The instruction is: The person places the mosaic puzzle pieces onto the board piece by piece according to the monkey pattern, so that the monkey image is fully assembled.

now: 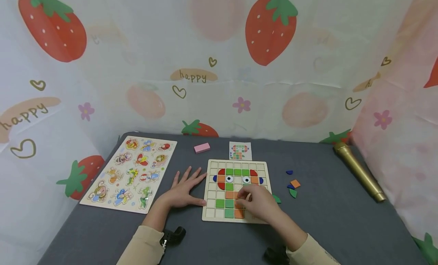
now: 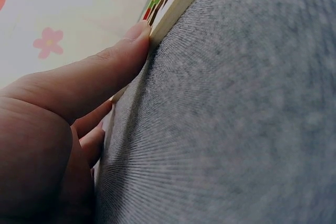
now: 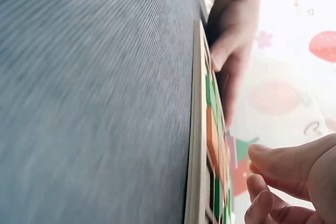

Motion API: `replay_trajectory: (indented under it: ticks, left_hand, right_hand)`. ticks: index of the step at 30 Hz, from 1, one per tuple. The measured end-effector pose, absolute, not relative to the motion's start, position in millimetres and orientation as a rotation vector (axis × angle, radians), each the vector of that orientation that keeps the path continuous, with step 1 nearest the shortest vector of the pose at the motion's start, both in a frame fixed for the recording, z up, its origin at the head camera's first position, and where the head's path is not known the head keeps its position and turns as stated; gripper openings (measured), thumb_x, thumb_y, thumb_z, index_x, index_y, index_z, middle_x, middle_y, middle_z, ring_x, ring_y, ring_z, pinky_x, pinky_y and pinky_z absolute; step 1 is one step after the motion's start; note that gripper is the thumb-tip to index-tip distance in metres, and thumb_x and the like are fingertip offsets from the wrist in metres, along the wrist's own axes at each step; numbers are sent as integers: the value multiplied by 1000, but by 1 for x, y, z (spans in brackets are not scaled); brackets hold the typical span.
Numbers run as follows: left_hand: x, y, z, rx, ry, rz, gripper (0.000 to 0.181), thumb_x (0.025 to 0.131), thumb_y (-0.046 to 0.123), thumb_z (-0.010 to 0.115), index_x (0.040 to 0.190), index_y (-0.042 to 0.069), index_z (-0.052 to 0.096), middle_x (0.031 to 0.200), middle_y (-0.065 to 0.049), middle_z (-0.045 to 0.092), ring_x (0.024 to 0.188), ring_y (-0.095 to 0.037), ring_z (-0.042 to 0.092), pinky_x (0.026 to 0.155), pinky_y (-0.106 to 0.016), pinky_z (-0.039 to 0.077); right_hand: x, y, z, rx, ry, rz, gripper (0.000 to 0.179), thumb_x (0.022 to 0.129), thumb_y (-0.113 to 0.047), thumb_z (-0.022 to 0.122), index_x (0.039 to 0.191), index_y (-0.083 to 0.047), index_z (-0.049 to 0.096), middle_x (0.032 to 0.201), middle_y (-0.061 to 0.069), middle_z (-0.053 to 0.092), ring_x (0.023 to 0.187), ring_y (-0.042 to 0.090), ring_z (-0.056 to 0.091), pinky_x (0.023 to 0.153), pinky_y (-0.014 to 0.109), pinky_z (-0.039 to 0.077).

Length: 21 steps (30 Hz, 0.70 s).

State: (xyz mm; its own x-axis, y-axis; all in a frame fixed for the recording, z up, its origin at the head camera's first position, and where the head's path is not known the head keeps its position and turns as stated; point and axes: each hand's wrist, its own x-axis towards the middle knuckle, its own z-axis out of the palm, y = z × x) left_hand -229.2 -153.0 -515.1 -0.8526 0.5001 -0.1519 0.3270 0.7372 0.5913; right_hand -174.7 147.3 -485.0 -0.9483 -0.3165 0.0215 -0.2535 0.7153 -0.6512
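Note:
A wooden grid board [image 1: 210, 215] holds colored pieces forming a pattern, with orange squares [image 1: 238, 213], green squares [image 1: 229, 213], red rounded pieces and two eye pieces. My left hand [image 1: 181, 192] lies on the cloth with fingers spread; its thumb [image 2: 113, 69] touches the board's left edge. Over the board's lower right part is my right hand [image 1: 260, 202], fingers loosely bent. The right wrist view shows its thumb [image 3: 286, 161] close to the fingers and above the board, with no piece visible between them. That hand hides several cells.
Loose pieces lie right of the board: an orange square [image 1: 295, 183], a green leaf-shaped piece [image 1: 293, 193] and blue half-rounds [image 1: 289, 172]. A pattern card [image 1: 240, 151] and pink block [image 1: 202, 148] stand behind. An insect picture board [image 1: 130, 173] lies left, a gold microphone [image 1: 359, 172] right.

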Motion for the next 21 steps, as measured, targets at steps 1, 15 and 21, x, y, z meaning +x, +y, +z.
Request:
replay_trajectory:
  ticks: [1, 15, 21]
  left_hand:
    - [-229, -153, -515, 643, 2636, 817, 102, 79, 61, 78, 161, 30, 27, 171, -1, 11, 157, -32, -10, 120, -61, -17]
    - [-229, -152, -514, 638, 2636, 811, 101, 79, 60, 78, 161, 31, 27, 171, 0, 11, 157, -31, -11, 120, -61, -17]
    - [-229, -152, -515, 633, 2633, 808, 101, 79, 61, 77, 161, 31, 26, 171, 0, 10, 157, -31, -11, 120, -60, -17]
  right_hand:
    - [-174, 151, -485, -457, 2824, -1057, 5, 89, -22, 79, 86, -22, 74, 78, -11, 65, 66, 8, 55, 59, 25, 47]
    - [-164, 211, -482, -166, 2851, -1125, 24, 89, -17, 78, 111, -10, 70, 80, -4, 63, 61, 13, 53, 50, 28, 43]
    - [-162, 232, -483, -110, 2868, -1097, 22, 89, -16, 77, 108, -8, 70, 84, -2, 61, 63, 13, 53, 51, 27, 42]
